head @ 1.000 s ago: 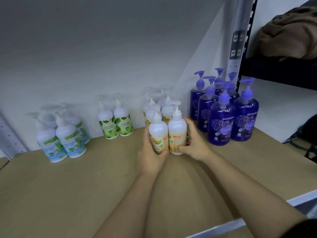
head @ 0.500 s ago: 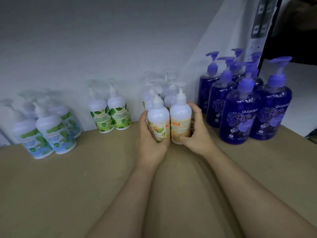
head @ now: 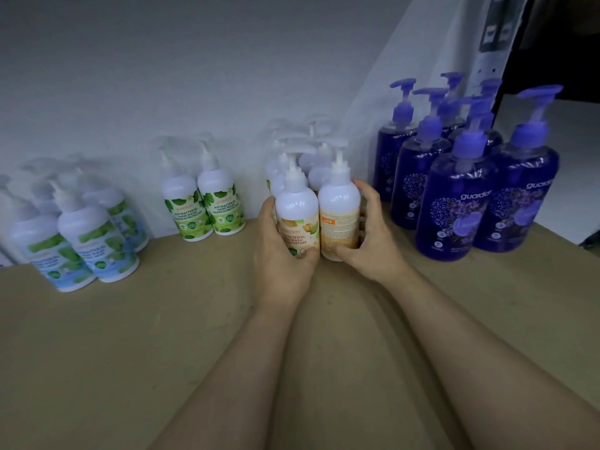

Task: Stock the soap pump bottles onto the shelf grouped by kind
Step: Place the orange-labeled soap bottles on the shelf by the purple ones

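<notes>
The left hand (head: 281, 251) and right hand (head: 370, 245) each grip an orange bottle (head: 297, 219), seating the pair before their group on the shelf (head: 162, 336); next, probably release.

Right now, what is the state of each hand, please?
Left hand: grips the front-facing orange bottle.
Right hand: grips the back-facing orange bottle.
</notes>
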